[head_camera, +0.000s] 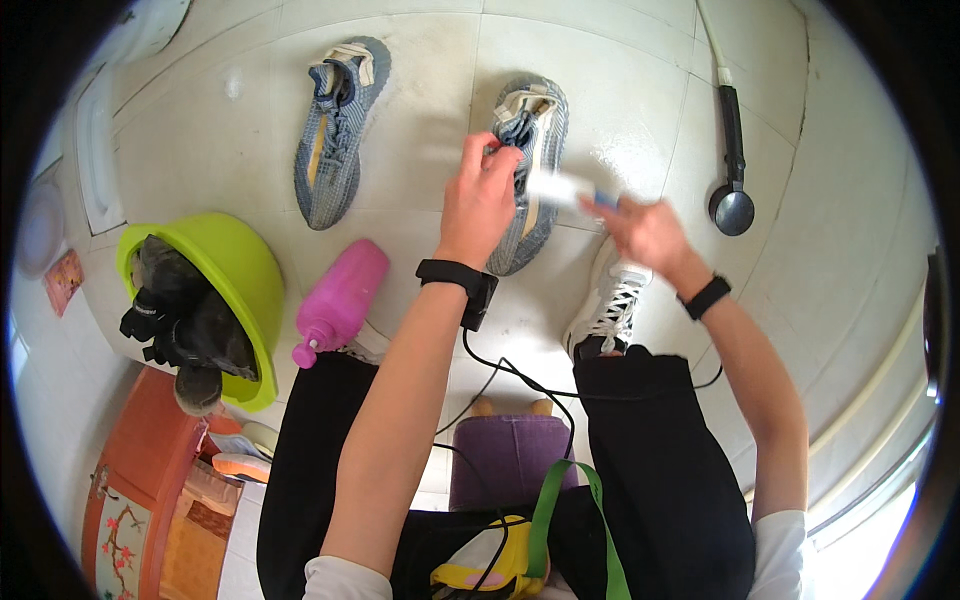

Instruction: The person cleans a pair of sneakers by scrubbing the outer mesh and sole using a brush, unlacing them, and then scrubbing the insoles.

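A blue-grey knit sneaker [551, 172] lies on the tiled floor before me, and its mate [330, 142] lies to the left. With its fingertips my left hand [481, 196] pinches the first sneaker's collar or tongue near the laces. My right hand [649, 232] grips the blue end of a white brush-like tool [562, 187], blurred by motion, whose head is over that sneaker's laces and side. Whether it touches the shoe cannot be told. A pink plastic bottle [349, 289] lies on its side, left of my left forearm.
A lime-green basin [247, 262] holding dark shoes [202, 322] is at the left. A black shower head [732, 210] with a hose lies at the right. Black cables [525, 379] hang between my wrists and legs. A purple stool [510, 457] and an orange cabinet [142, 435] are nearer me.
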`<state>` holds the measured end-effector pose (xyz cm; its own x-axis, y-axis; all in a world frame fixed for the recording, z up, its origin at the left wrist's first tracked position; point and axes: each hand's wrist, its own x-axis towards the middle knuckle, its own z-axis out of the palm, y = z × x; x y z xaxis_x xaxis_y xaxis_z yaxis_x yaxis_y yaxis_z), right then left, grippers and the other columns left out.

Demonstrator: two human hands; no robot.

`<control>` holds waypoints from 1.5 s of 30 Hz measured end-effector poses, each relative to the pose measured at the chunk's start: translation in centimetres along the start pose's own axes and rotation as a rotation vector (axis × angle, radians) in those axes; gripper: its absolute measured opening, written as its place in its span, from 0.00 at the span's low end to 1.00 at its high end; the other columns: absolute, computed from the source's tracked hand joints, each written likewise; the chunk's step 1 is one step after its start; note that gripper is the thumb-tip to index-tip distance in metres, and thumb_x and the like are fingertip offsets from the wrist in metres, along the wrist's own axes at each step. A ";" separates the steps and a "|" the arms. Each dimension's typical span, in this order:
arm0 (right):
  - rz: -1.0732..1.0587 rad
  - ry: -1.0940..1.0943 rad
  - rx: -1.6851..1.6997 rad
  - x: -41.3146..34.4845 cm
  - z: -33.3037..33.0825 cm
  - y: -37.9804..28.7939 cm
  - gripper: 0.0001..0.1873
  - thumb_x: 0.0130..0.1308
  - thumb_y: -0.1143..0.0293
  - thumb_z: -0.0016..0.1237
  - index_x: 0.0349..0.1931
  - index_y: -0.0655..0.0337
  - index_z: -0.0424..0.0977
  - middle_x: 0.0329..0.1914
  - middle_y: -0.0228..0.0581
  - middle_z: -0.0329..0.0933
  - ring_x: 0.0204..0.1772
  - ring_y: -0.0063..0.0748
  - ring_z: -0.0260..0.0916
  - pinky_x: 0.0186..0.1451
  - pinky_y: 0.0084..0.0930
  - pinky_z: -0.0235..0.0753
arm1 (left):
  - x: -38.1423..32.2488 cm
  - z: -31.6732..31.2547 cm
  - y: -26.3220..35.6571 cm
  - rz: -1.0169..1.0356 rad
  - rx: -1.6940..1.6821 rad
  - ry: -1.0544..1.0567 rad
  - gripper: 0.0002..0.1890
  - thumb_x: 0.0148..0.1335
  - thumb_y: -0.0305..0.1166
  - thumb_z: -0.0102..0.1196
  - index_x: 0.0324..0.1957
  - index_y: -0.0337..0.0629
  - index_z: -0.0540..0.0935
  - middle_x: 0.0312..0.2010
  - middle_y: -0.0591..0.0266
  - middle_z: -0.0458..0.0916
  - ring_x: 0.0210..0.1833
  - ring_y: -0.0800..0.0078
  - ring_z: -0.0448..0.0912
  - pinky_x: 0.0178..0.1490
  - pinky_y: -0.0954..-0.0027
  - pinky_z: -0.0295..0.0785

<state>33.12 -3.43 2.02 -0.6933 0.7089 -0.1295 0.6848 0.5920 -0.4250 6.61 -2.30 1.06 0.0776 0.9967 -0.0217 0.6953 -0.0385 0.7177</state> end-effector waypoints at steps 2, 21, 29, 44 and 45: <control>-0.099 -0.039 0.029 -1.5 1.0 -1.1 0.33 0.52 0.69 0.56 0.63 0.42 0.75 0.23 0.33 0.70 0.18 0.32 0.71 0.20 0.32 0.74 | -0.1 0.1 -0.2 0.009 0.021 0.004 0.05 0.64 0.24 0.60 0.42 0.44 0.82 0.48 0.58 0.74 0.35 0.58 0.82 0.37 0.59 0.79; 0.319 0.138 0.238 0.5 -2.8 -0.2 0.22 0.62 0.74 0.55 0.57 0.49 0.79 0.26 0.40 0.76 0.24 0.42 0.75 0.28 0.36 0.76 | 2.4 0.3 3.4 -0.029 0.119 0.038 0.37 0.56 0.24 0.64 0.69 0.45 0.68 0.69 0.53 0.67 0.54 0.50 0.77 0.57 0.55 0.76; 0.302 0.333 0.191 6.2 -3.7 2.0 0.14 0.68 0.69 0.55 0.53 0.46 0.82 0.26 0.40 0.79 0.24 0.43 0.76 0.29 0.36 0.77 | 1.3 0.6 1.2 0.080 0.168 -0.054 0.12 0.62 0.23 0.59 0.48 0.38 0.81 0.54 0.65 0.78 0.46 0.56 0.77 0.49 0.56 0.77; 0.052 0.170 -0.002 10.2 -1.8 1.6 0.20 0.65 0.70 0.53 0.57 0.43 0.79 0.23 0.38 0.76 0.22 0.44 0.74 0.25 0.37 0.74 | 0.5 0.6 0.5 0.101 0.058 -0.038 0.07 0.62 0.22 0.59 0.42 0.39 0.83 0.45 0.62 0.84 0.46 0.55 0.77 0.51 0.58 0.75; 0.071 0.176 0.044 8.9 -2.3 1.4 0.19 0.65 0.70 0.53 0.56 0.44 0.79 0.25 0.38 0.78 0.24 0.44 0.76 0.26 0.38 0.75 | 0.5 0.0 0.3 0.097 0.068 -0.032 0.07 0.62 0.22 0.59 0.42 0.39 0.83 0.45 0.62 0.84 0.46 0.55 0.77 0.51 0.58 0.75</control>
<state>28.43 4.60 2.35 -0.5911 0.8066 -0.0040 0.7176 0.5236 -0.4592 6.86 -1.81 1.23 0.1688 0.9854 0.0230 0.7300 -0.1407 0.6688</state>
